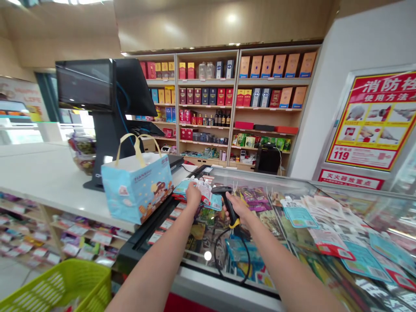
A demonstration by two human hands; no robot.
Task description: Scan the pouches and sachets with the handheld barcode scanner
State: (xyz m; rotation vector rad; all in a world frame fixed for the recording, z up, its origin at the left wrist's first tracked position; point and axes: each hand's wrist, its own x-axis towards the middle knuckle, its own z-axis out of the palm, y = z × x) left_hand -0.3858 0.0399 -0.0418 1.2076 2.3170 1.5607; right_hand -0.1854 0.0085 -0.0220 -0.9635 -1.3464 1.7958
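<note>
My right hand (pixel 236 206) is wrapped round the grip of a black handheld barcode scanner (pixel 222 190). Its head points left, over a blue and white packet (pixel 212 201) with a barcode. A black cable loops down from the scanner's handle across the glass. My left hand (pixel 194 193) is closed on the small pile of flat blue, white and red packets, its fingertips partly hidden. These packets lie on the glass counter top, just right of a light-blue paper bag (pixel 136 186) with yellow handles.
More packets (pixel 328 225) spread over the glass at right. A dark point-of-sale screen (pixel 86 84) stands on the white counter (pixel 48 177) behind the bag. A green basket (pixel 65 286) sits low at front left. Shelves of boxes and bottles (pixel 206 97) line the back wall.
</note>
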